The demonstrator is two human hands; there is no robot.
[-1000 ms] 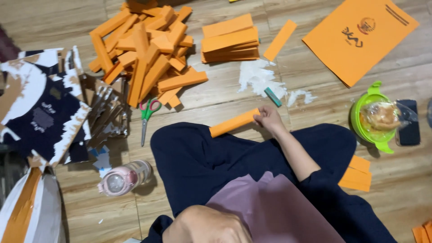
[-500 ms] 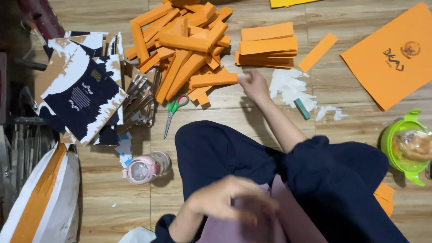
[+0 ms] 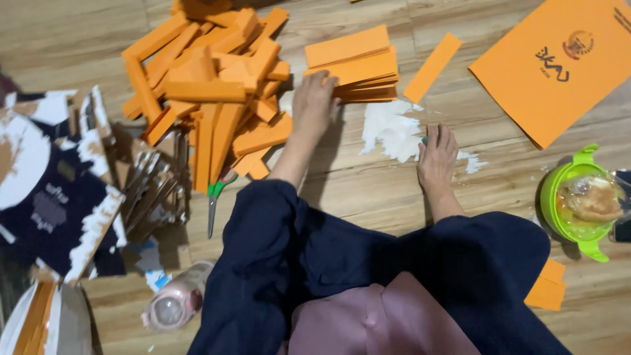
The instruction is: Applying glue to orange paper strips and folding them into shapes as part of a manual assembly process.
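My left hand (image 3: 314, 105) reaches forward, its fingers spread flat on the near left corner of a neat stack of orange paper sheets (image 3: 355, 62). Right beside it, to the left, lies a loose heap of folded orange strips (image 3: 210, 98). My right hand (image 3: 437, 154) rests palm down on the wooden floor at a white smeared patch (image 3: 389, 128). It covers most of a small green stick (image 3: 424, 140), of which only a tip shows at the hand's left edge. Neither hand lifts anything. A dark blue garment (image 3: 368, 263) covers both arms.
A single orange strip (image 3: 432, 67) lies beside the stack and a large orange printed sheet (image 3: 559, 66) at the far right. Green-handled scissors (image 3: 215, 197) lie below the heap. A green lidded bowl (image 3: 578, 200) stands right; a torn dark box (image 3: 59, 197) and a pink bottle (image 3: 174, 306) lie left.
My right hand held an orange strip, put it at the heap, then came back to the white patch. My left hand went from my lap out to the stack.
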